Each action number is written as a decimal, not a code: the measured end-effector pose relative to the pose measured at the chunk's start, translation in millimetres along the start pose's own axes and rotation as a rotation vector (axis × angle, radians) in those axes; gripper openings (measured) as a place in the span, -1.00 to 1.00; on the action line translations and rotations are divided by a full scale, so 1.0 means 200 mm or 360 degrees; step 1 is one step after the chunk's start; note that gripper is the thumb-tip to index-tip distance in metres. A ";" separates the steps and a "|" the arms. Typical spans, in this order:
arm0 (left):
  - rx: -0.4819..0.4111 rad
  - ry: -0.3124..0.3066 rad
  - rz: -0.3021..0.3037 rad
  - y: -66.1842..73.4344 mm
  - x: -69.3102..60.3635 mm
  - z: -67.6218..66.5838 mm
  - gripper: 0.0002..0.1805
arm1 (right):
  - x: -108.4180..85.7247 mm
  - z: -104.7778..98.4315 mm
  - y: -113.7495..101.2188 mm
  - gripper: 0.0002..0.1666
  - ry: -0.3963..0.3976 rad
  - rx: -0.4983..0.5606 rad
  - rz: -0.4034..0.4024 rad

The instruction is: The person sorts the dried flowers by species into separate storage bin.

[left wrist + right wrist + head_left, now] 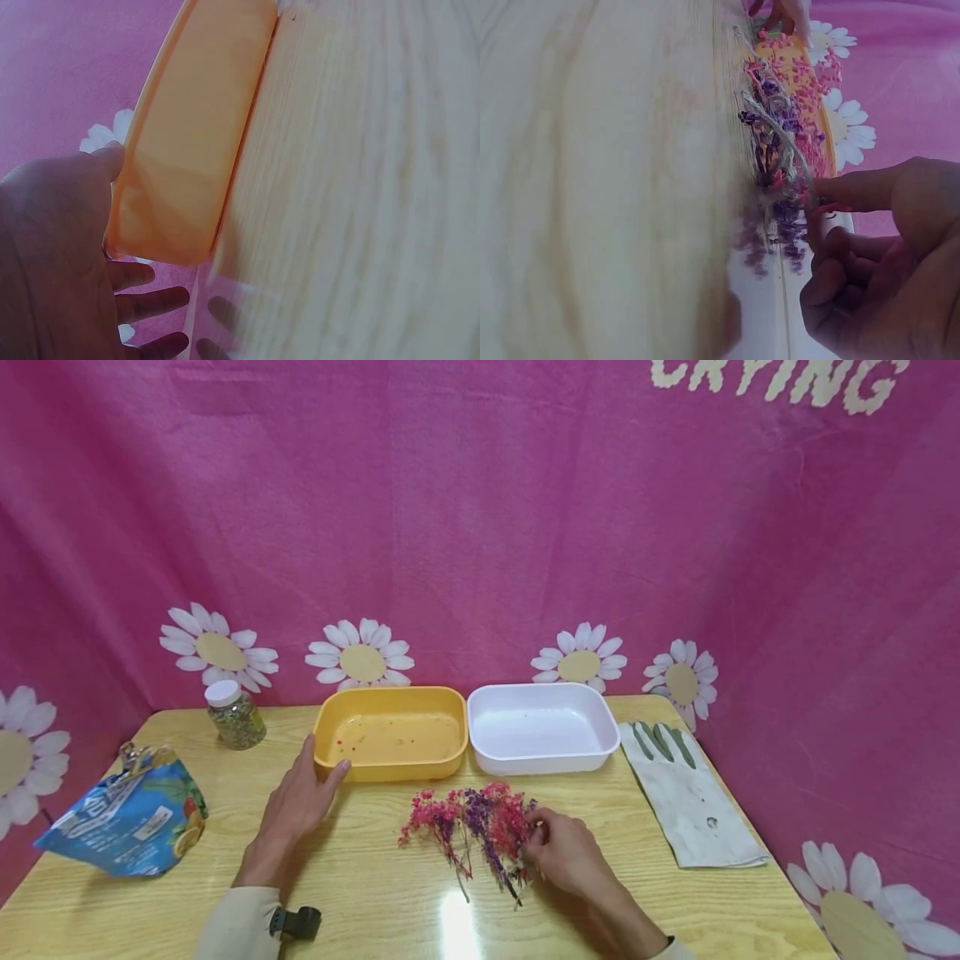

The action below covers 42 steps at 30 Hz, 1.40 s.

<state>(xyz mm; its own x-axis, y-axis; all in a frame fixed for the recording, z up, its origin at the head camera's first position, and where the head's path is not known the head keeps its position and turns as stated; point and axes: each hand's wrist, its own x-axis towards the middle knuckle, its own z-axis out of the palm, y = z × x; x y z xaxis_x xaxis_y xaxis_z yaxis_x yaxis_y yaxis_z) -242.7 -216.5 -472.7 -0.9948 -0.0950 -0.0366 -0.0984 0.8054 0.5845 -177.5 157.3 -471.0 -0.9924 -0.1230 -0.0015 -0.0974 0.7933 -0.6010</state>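
Note:
Pink and purple dried flowers (498, 818) lie in a loose bunch on the wooden table, in front of two trays. At their right side, the right hand (566, 853) pinches part of the bunch between thumb and index finger; the right wrist view shows this hand (889, 262) by the purple flowers (784, 225) and stems. The left hand (300, 797) rests at the left front corner of the yellow tray (401, 772), thumb on its rim. In the left wrist view the left hand's (60, 247) fingers are spread beside the tray's wall (187, 150).
A white tray (543, 766) stands right of the yellow one. Far right lies a pale cloth (693, 814) with green leaf shapes. At the left are a lidded jar (238, 722) and a blue pouch (135, 827) with a clip. A pink curtain (465, 527) hangs behind.

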 end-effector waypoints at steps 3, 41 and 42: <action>-0.0008 -0.0002 0.0007 0.00 0.00 0.00 0.05 | 0.01 -0.01 0.00 -0.57 -0.0039 0.0141 0.0030; -0.0044 -0.0057 -0.0034 0.00 0.01 0.00 0.05 | 0.03 -0.05 0.06 -0.67 -0.0576 0.1075 0.0178; -0.0048 -0.0058 -0.0034 0.00 0.01 0.00 0.05 | 0.03 -0.05 0.06 -0.66 -0.0609 0.1103 0.0178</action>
<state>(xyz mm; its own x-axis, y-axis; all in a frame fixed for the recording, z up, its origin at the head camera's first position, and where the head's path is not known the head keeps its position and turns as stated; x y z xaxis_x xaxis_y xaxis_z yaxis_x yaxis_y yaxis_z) -243.9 -216.2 -473.6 -0.9928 -0.0900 -0.0785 -0.1192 0.7855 0.6073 -185.7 172.9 -470.6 -0.8866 -0.3607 -0.2896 0.1945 0.2773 -0.9409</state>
